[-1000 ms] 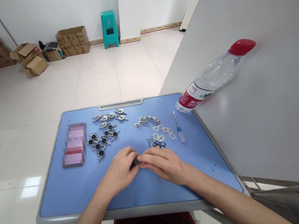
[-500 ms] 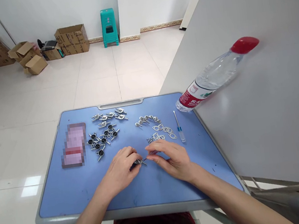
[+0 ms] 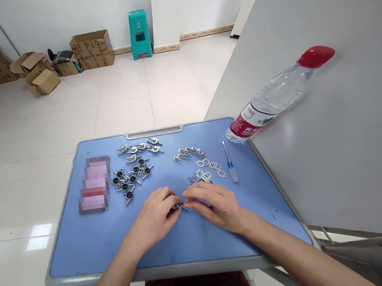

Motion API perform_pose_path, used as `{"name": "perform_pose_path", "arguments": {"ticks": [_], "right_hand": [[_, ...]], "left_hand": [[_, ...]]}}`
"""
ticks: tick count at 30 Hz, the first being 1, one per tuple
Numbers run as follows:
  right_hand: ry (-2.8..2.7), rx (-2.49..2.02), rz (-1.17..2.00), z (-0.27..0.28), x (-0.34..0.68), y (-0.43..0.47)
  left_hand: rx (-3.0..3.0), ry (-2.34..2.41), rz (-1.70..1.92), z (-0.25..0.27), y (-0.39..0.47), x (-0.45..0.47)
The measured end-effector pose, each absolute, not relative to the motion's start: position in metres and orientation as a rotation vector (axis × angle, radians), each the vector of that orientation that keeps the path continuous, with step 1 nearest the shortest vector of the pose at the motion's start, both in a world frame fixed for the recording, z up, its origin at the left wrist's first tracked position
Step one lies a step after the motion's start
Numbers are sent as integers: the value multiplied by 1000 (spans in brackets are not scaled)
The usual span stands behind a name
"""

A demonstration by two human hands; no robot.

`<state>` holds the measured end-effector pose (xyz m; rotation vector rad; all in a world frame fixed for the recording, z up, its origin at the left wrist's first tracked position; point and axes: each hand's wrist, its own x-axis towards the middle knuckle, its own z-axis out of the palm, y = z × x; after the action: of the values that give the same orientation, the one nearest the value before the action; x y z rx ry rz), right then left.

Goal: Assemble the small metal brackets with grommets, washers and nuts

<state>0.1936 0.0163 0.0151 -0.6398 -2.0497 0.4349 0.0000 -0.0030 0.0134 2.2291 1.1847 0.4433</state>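
Observation:
My left hand [image 3: 156,215] is closed round a small metal fitting [image 3: 177,206] with prongs, held low over the blue tabletop; fingers cover most of it. Close beside it, my right hand [image 3: 216,205] pinches a slim, clear-handled tool [image 3: 189,199], largely hidden by the fingers, its thin end towards the fitting. Similar fittings with black round faces [image 3: 132,179] lie in a group to the left. Behind them are several metal brackets [image 3: 141,146]. Beyond my right hand lie flat oval plates [image 3: 214,166], tiny screws [image 3: 192,179] and a curved row of round-headed metal parts [image 3: 188,151].
A screwdriver [image 3: 230,163] with a clear and blue handle lies at the right. Behind it a red-capped water bottle [image 3: 263,100] stands by a grey panel [image 3: 352,140]. A blurred purple rectangular object [image 3: 94,185] lies at the left. Cardboard boxes [image 3: 92,50] and a green stool [image 3: 139,35] stand beyond.
My right hand has shifted slightly left, bringing its fingertips nearer the fitting. My left hand stays in place on the fitting.

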Motion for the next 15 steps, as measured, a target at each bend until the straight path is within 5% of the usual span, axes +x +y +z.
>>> {"name": "perform_pose_path", "arguments": {"ticks": [15], "right_hand": [[-2261,-472,568,36,193,19]], "left_hand": [[2230,1182,478,8,-3,0]]}}
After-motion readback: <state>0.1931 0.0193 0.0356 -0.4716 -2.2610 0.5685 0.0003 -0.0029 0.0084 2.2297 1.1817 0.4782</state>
